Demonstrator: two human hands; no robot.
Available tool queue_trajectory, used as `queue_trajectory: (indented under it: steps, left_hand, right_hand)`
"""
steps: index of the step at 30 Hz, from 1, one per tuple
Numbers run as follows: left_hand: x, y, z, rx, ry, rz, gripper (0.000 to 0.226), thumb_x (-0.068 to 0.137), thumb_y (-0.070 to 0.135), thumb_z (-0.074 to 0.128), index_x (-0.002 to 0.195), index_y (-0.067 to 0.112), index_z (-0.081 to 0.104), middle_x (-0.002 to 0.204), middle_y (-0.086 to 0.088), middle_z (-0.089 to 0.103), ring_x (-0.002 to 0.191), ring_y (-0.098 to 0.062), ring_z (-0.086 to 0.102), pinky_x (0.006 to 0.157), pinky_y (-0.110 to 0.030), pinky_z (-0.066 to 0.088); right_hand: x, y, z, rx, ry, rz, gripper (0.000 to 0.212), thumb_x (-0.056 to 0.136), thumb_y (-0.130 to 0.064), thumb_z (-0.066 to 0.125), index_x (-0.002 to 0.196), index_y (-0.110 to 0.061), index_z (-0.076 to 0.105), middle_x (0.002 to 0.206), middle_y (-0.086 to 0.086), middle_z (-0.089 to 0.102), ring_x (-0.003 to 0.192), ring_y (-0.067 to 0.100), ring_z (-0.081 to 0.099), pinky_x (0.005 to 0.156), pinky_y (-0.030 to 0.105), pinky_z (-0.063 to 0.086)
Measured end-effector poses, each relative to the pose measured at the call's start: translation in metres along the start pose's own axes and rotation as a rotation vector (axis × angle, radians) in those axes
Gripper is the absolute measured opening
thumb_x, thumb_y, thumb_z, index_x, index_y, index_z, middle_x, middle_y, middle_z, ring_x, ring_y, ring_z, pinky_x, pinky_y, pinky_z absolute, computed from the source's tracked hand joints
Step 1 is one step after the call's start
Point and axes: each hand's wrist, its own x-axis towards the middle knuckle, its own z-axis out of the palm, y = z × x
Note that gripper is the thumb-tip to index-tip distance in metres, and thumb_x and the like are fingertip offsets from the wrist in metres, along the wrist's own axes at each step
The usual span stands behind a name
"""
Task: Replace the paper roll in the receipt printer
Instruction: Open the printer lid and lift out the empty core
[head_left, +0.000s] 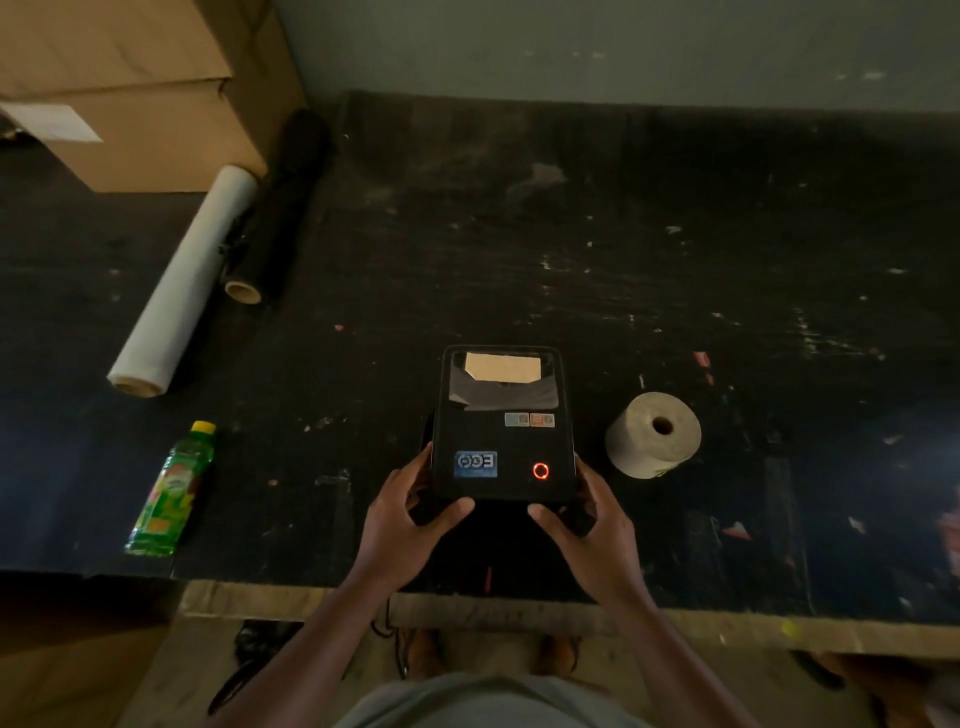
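Hands (498, 525), two, on one printer (503, 423)

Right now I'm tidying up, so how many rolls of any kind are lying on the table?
3. A long white roll lies at the left, a black roll right beside it, and a small paper roll sits right of the printer. Any inside the printer would be hidden.

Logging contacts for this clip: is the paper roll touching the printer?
Apart. The head view shows the paper roll lying right of the printer, with a strip of bare dark table between them.
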Motion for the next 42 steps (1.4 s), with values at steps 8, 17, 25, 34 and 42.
queue_trajectory:
  steps: [8, 17, 25, 34, 42]
  left_hand:
    - [0.009, 0.043, -0.021, -0.078, 0.144, 0.167, 0.085, 0.081, 0.041, 0.085, 0.155, 0.030, 0.044, 0.137, 0.017, 0.066, 0.124, 0.003, 0.064, 0.109, -0.032, 0.052]
    - [0.088, 0.093, -0.050, -0.179, 0.189, 0.229, 0.085, 0.078, 0.048, 0.084, 0.153, 0.033, 0.046, 0.139, 0.010, 0.067, 0.129, -0.004, 0.063, 0.111, -0.043, 0.053]
    - [0.124, 0.092, -0.052, -0.229, 0.155, 0.245, 0.079, 0.082, 0.041, 0.086, 0.151, 0.034, 0.049, 0.148, 0.015, 0.062, 0.127, -0.007, 0.066, 0.110, -0.042, 0.054]
    - [0.097, 0.031, -0.017, 0.134, 0.115, 0.193, 0.052, 0.090, 0.020, 0.081, 0.138, 0.026, 0.063, 0.115, 0.013, 0.066, 0.102, -0.002, 0.068, 0.097, -0.040, 0.062]
    - [0.119, 0.034, -0.009, 0.474, 0.061, 0.226, 0.048, 0.089, 0.031, 0.080, 0.135, 0.026, 0.066, 0.117, 0.005, 0.052, 0.089, -0.014, 0.066, 0.082, -0.034, 0.061]
  right_hand:
    - [0.017, -0.043, -0.025, 0.058, 0.188, -0.181, 0.073, 0.086, -0.021, 0.080, 0.151, -0.024, 0.045, 0.134, -0.013, 0.062, 0.123, 0.004, 0.060, 0.107, 0.036, 0.049]
    - [0.089, -0.114, -0.051, 0.213, 0.254, -0.218, 0.068, 0.092, -0.022, 0.076, 0.151, -0.023, 0.044, 0.134, -0.008, 0.066, 0.124, 0.006, 0.061, 0.109, 0.035, 0.048]
    - [0.125, -0.120, -0.054, 0.240, 0.234, -0.220, 0.060, 0.091, -0.026, 0.076, 0.145, -0.024, 0.051, 0.134, -0.009, 0.067, 0.118, 0.004, 0.065, 0.104, 0.036, 0.055]
    - [0.112, -0.059, -0.033, -0.061, 0.057, -0.170, 0.046, 0.093, -0.022, 0.073, 0.136, -0.026, 0.057, 0.126, -0.009, 0.065, 0.110, 0.008, 0.067, 0.083, 0.019, 0.054]
    - [0.131, -0.045, -0.014, -0.368, -0.088, -0.220, 0.048, 0.090, -0.023, 0.077, 0.135, -0.026, 0.061, 0.130, -0.001, 0.051, 0.107, 0.016, 0.066, 0.095, 0.040, 0.059]
